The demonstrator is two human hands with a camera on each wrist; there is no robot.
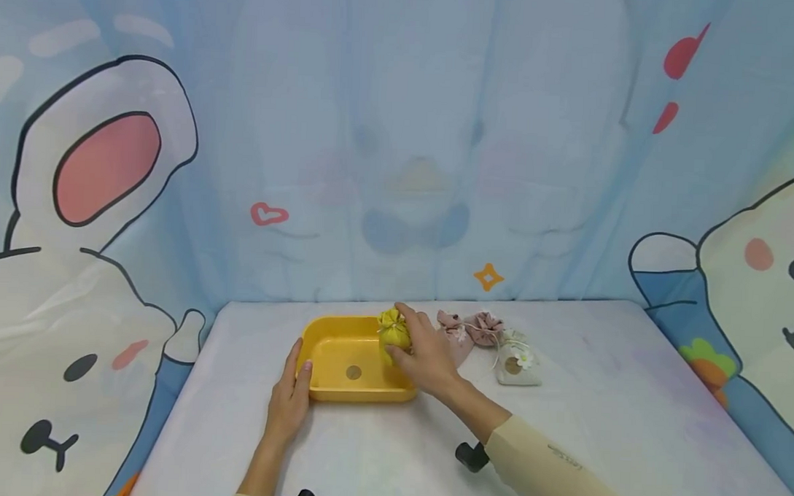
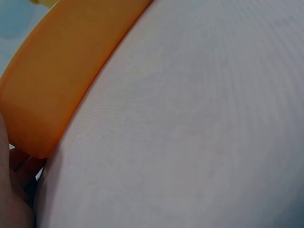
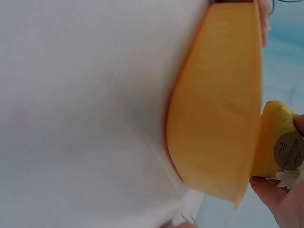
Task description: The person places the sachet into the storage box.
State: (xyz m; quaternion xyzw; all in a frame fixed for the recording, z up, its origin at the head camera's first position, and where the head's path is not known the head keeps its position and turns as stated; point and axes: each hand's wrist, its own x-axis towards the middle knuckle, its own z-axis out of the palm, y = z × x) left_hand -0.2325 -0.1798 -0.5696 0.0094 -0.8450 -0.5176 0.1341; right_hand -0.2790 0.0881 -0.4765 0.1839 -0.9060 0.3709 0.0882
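A yellow drawstring pouch [image 1: 394, 332] hangs over the right part of a yellow plastic basin [image 1: 365, 395]. My right hand [image 1: 427, 353] grips this pouch between thumb and fingers. In the right wrist view the pouch [image 3: 275, 137] shows a round brown label and a white flower, above the basin's rim [image 3: 259, 95]. My left hand [image 1: 289, 401] holds the basin's left end, its thumb at the rim. In the left wrist view, fingers [image 2: 28, 168] lie at the basin's corner, partly hidden.
Right of the basin lie two pink pouches, one partly behind my right hand [image 1: 458, 338] and one farther back [image 1: 485, 327]. A cream pouch [image 1: 519, 365] with a white flower lies beside them. A printed curtain [image 1: 401, 131] hangs behind the white-covered table [image 1: 595, 401].
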